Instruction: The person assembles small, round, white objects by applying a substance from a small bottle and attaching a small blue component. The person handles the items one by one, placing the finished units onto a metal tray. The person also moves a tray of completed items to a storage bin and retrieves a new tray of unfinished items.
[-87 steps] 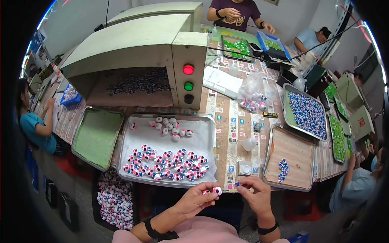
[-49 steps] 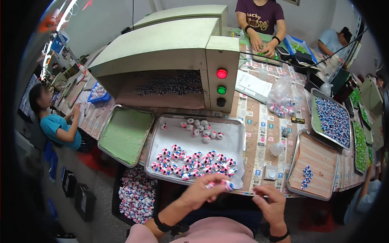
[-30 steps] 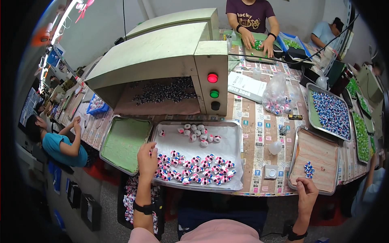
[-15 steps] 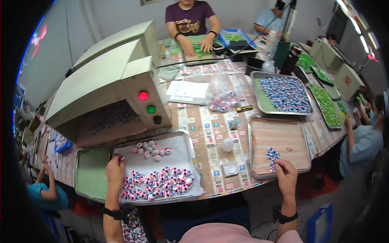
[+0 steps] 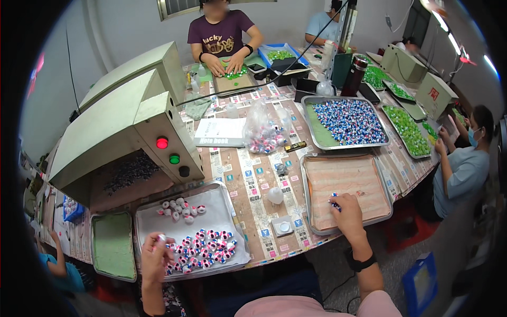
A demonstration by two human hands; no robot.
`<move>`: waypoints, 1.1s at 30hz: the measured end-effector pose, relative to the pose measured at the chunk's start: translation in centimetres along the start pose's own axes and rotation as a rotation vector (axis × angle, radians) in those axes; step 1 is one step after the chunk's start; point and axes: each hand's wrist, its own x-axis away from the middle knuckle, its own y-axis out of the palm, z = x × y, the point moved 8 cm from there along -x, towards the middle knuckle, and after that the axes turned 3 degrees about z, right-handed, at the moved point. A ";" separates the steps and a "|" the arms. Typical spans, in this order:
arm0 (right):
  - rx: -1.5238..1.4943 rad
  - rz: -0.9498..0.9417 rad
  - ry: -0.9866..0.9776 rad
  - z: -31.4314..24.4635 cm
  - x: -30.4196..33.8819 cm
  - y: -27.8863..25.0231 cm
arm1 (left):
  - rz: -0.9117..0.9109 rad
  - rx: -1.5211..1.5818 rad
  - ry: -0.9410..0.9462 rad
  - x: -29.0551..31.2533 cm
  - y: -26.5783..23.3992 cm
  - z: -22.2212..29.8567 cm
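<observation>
My left hand [image 5: 157,259] is pinched above the near left corner of a paper-lined metal tray [image 5: 216,196], a small white piece at its fingertips. Small pink, white and blue pieces with dark spots [image 5: 203,251] crowd the near half of that tray. Farther back in it lies a looser group of white and pink pieces [image 5: 182,207]. Over a tray lined with striped orange cloth [image 5: 343,177], my right hand [image 5: 348,214] curls closed around several small blue-and-white pieces [image 5: 335,202]. Its fingers partly hide them.
A cream machine [image 5: 121,137] with lit red and green buttons stands left; dark pieces lie inside it. Behind are a plastic bag of pieces [image 5: 264,132], a notebook [image 5: 219,132] and a full metal tray [image 5: 383,138]. A green-lined tray [image 5: 112,245] sits far left. Co-workers sit around the table.
The blue-and-white cluster that lay on the orange cloth is now in my right hand. My left hand has come down from the tray's left edge to its near corner. The whole view has shifted.
</observation>
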 end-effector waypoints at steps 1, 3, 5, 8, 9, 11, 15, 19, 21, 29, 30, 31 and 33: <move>0.018 0.002 0.007 -0.1 -0.1 0.4 | -0.025 0.074 -0.043 0.8 1.1 -0.6; 0.042 0.003 0.004 -0.1 -0.3 0.4 | -0.099 0.160 -0.131 2.3 3.4 -1.4; 0.075 0.006 0.026 0.4 -0.2 0.7 | -0.141 0.296 -0.222 3.3 5.5 -2.6; 0.103 0.034 0.017 1.0 -0.1 0.9 | -0.291 0.506 -0.301 4.3 8.5 -4.2; 0.107 0.042 0.005 1.0 0.1 0.9 | -0.323 0.551 -0.333 4.8 9.4 -4.5; 0.088 0.010 0.000 1.6 -0.3 1.0 | -0.369 0.636 -0.417 5.8 11.1 -5.4; -0.127 0.039 -0.073 0.8 -0.6 1.6 | -0.520 0.723 -0.503 7.7 13.0 -7.3; -0.177 0.085 -0.086 7.0 1.5 3.9 | -0.598 0.579 -0.561 8.6 15.2 -7.9; -0.023 -0.059 -0.099 7.3 1.1 3.8 | -0.609 0.537 -0.577 8.7 16.0 -7.9; 0.048 -0.193 -0.063 0.8 0.1 1.7 | -0.591 0.640 -0.543 10.5 16.6 -8.4; 0.097 -0.197 -0.120 0.4 0.1 1.7 | -0.583 0.633 -0.542 10.5 16.6 -8.1; 0.147 -0.200 -0.177 0.1 0.1 1.7 | -0.576 0.626 -0.542 10.4 16.5 -7.9; 0.115 -0.224 -0.165 1.1 0.0 2.2 | -0.579 0.635 -0.542 10.2 16.4 -8.3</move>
